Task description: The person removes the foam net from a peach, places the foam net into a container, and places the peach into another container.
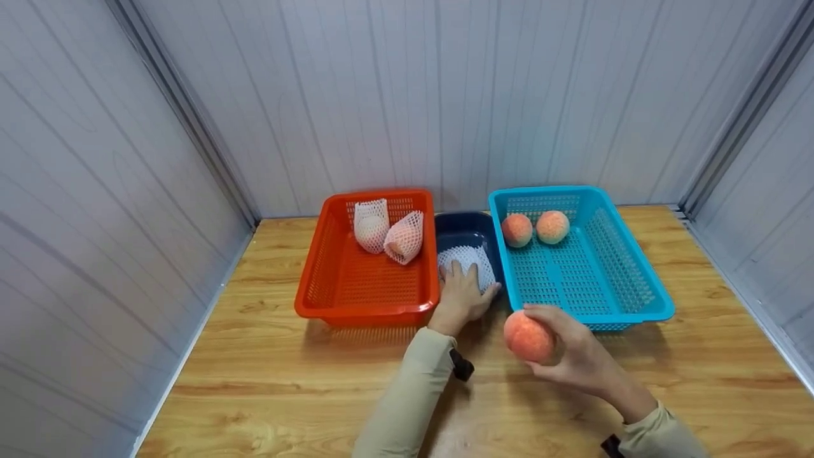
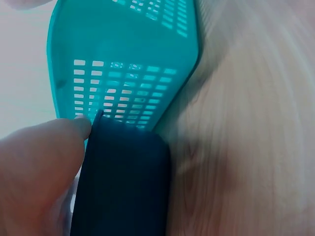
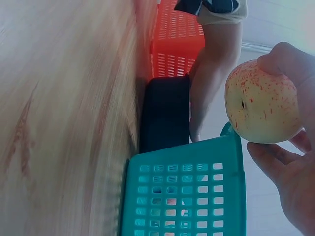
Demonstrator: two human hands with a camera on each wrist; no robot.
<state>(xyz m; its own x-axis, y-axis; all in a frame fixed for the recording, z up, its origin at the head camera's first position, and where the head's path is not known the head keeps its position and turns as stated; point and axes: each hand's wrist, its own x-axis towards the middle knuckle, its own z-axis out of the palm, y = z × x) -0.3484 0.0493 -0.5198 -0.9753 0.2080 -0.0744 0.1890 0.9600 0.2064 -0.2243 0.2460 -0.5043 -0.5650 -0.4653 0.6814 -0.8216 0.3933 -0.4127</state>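
My right hand [image 1: 575,356] grips a peach [image 1: 529,337] between thumb and fingers, just in front of the blue basket's near edge. In the right wrist view the peach [image 3: 261,103] shows a pale side with red specks. My left hand [image 1: 463,296] reaches into a small dark blue tray [image 1: 467,222], its fingers spread over white foam fruit nets [image 1: 474,257]. The left wrist view shows the thumb [image 2: 44,162] by the rim of the tray [image 2: 123,182]; the other fingers are hidden there.
Left of the tray stands an orange-red basket [image 1: 362,286] with two peaches in foam nets, one white [image 1: 371,227] and one pinkish [image 1: 404,238]. On its right, a blue basket [image 1: 610,286] holds two bare peaches [image 1: 534,229]. Everything rests on a wooden table [image 1: 254,381] between panel walls.
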